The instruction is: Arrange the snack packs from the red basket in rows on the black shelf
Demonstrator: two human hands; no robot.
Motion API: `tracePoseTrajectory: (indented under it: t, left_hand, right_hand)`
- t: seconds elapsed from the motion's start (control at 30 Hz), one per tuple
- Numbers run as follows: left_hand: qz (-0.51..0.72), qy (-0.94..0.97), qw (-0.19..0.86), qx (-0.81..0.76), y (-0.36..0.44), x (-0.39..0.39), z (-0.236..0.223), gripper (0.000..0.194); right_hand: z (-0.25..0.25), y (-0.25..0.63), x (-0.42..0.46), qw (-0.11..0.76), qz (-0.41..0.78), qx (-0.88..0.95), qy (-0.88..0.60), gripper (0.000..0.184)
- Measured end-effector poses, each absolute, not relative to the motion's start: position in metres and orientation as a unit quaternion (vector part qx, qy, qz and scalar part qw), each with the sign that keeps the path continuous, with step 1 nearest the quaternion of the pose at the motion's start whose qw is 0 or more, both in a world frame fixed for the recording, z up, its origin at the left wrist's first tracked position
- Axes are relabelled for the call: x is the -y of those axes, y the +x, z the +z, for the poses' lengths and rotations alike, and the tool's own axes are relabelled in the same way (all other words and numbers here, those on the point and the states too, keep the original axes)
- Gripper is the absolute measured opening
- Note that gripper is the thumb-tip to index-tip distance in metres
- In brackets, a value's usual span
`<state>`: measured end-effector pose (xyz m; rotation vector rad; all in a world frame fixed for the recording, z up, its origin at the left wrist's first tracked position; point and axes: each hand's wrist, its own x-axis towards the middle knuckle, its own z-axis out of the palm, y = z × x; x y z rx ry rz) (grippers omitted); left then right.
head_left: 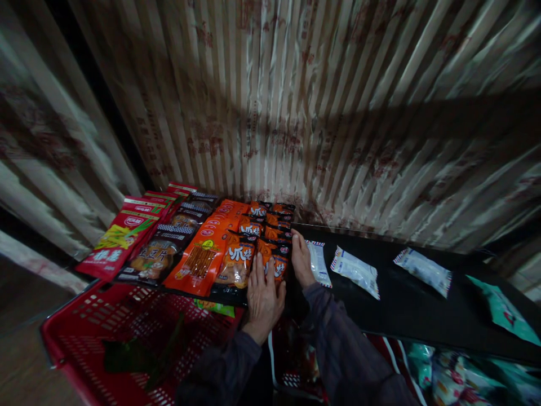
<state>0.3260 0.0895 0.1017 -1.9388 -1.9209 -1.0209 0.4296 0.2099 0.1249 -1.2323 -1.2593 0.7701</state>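
Observation:
My left hand (pixel 265 299) lies with its fingers stretched over the front of a black and orange snack packet (pixel 279 268). My right hand (pixel 301 258) stands along the right side of that packet's row, fingers extended against its edge; part of those fingers is hidden from me. Just left of my left hand is a similar black and orange packet (pixel 236 262), at the front of its own overlapping row. Beyond it lie orange bags of stick snacks (pixel 198 256), dark biscuit bags (pixel 156 254) and red bags (pixel 122 239).
A black shelf (pixel 359 307) carries the packets. Small white packets (pixel 355 270) and a teal packet (pixel 505 307) lie spaced out to the right. Below are a red basket (pixel 71 321) and more bags (pixel 448 372). A pleated printed curtain (pixel 270 113) hangs behind.

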Motion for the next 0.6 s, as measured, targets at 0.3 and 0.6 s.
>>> tracePoseTrajectory:
  t: [0.3,0.6]
  left_hand:
    - [-0.353,-0.646,0.14,0.662,0.331,-0.09,0.099,0.059]
    - [-0.37,-0.645,0.112,0.659,0.332,-0.09,0.099,0.059]
  right_hand:
    - [0.123,0.436,-0.234,0.557,0.301,0.535,-0.559,0.059]
    - [0.12,0.437,-0.238,0.531,0.272,0.595,-0.539,0.048]
